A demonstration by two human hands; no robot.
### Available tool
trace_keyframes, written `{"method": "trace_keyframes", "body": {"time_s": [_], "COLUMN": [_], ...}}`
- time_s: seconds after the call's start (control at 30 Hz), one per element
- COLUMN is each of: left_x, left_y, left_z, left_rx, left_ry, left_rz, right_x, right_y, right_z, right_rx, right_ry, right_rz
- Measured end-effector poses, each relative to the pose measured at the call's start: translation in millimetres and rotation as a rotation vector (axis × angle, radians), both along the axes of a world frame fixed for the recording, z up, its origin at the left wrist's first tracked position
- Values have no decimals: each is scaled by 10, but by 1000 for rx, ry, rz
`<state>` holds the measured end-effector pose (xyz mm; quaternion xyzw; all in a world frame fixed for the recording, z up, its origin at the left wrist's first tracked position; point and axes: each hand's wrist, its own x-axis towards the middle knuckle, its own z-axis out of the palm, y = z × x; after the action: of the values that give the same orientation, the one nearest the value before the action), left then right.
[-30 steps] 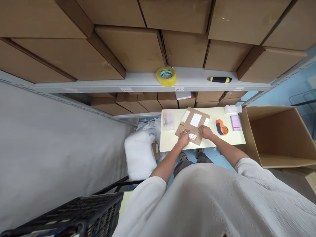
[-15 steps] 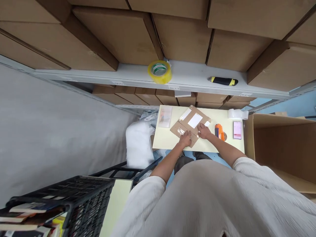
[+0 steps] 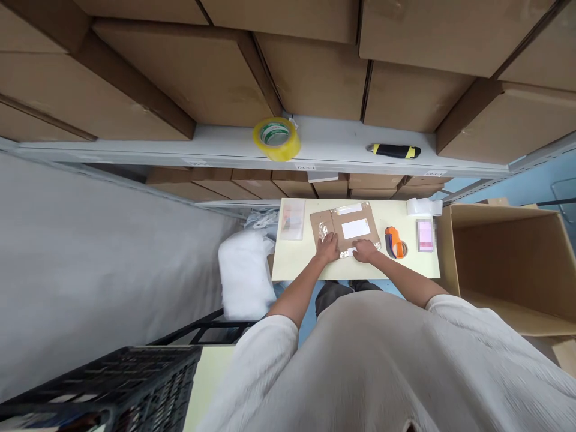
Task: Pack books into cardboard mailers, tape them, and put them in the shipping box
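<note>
A flat brown cardboard package point(image 3: 339, 217) lies on the pale worktable point(image 3: 288, 261), its sides nearly in line with the table. Shiny clear tape shows on its left flap and along its edges. On top are a white label point(image 3: 355, 228) and narrower white strips near the far and near edges. My left hand point(image 3: 328, 247) lies with its fingers over the lower left part of the package. At the near edge, my right hand point(image 3: 366, 251) has its fingers and thumb closed on the cardboard. An orange tape dispenser point(image 3: 394, 242) rests just right of that hand.
On the shelf above are a yellow tape roll point(image 3: 276, 139) and a black-yellow knife point(image 3: 396, 150). A white roll point(image 3: 424, 207) and a phone-like pink screen point(image 3: 425, 234) lie at the table's right. A large open carton point(image 3: 508, 264) stands right, a black crate point(image 3: 153, 384) lower left.
The package has turned from a diagonal position to nearly square with the table. Both hands moved with it, the right one toward the near edge. The camera view has shifted slightly.
</note>
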<state>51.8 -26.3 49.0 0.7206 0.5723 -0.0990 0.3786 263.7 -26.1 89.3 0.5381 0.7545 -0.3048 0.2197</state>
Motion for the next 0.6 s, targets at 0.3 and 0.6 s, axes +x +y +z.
{"method": "trace_keyframes", "body": {"time_s": [0.3, 0.6], "left_x": [-196, -522], "left_y": [108, 349], "left_z": [-33, -63], "left_rx": [31, 40], "left_ry": [-49, -91], "left_rz": [-32, 307], "right_x": [-72, 237], "right_y": [-154, 170], "right_z": [-92, -172], "right_rx": [-83, 82], "right_ry": [165, 21], "right_rz": [-192, -545]}}
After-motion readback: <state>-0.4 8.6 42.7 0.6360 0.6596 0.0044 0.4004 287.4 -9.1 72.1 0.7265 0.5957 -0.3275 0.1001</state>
